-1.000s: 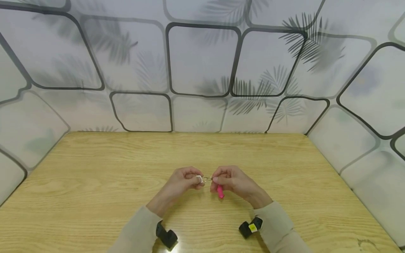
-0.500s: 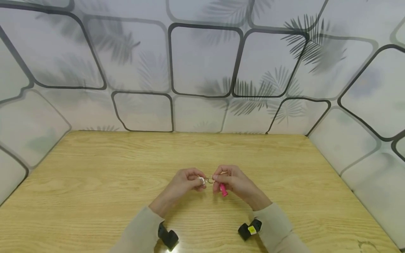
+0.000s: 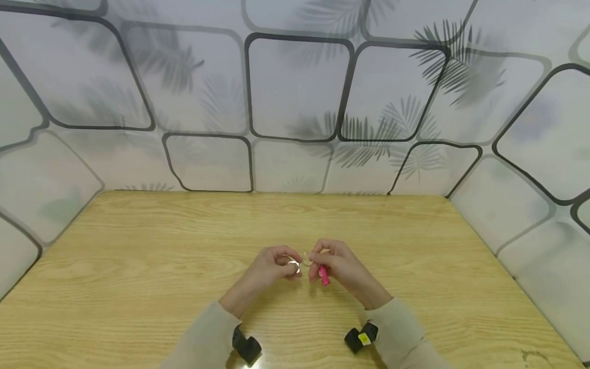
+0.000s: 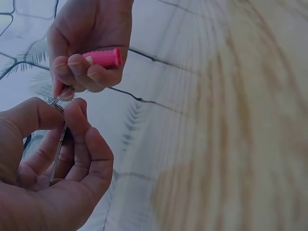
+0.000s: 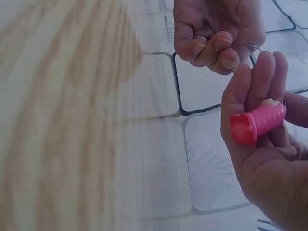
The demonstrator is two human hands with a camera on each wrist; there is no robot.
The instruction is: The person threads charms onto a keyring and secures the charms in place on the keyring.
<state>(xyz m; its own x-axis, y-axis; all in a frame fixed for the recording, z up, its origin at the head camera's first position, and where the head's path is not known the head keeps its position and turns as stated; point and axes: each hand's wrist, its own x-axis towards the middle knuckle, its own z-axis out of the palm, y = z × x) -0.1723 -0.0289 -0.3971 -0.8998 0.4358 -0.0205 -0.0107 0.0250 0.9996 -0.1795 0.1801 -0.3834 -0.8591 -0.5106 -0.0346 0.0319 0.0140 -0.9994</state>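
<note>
My left hand (image 3: 267,271) pinches a flat silvery key (image 4: 57,156), seen edge-on in the left wrist view, with its lower end inside the curled fingers. A thin metal key ring (image 5: 249,46) bridges the small gap between both hands. With thumb and fingertips, my right hand (image 3: 340,266) grips the ring's other side. A ribbed pink cylindrical charm (image 5: 260,122) lies against the right hand's fingers; in the head view it hangs below them. The fingertips cover parts of the ring.
Both hands are above a light wood-grain table (image 3: 161,246). A pale backdrop (image 3: 295,92) with dark rounded outlines and leaf prints stands behind it and along both sides. Black wrist cameras (image 3: 247,347) sit at both beige sleeves (image 3: 396,328).
Over the second, both hands shift slightly and the left moves a little to the right. The key turns in the left fingers, and the pink charm tilts slightly under the right hand.
</note>
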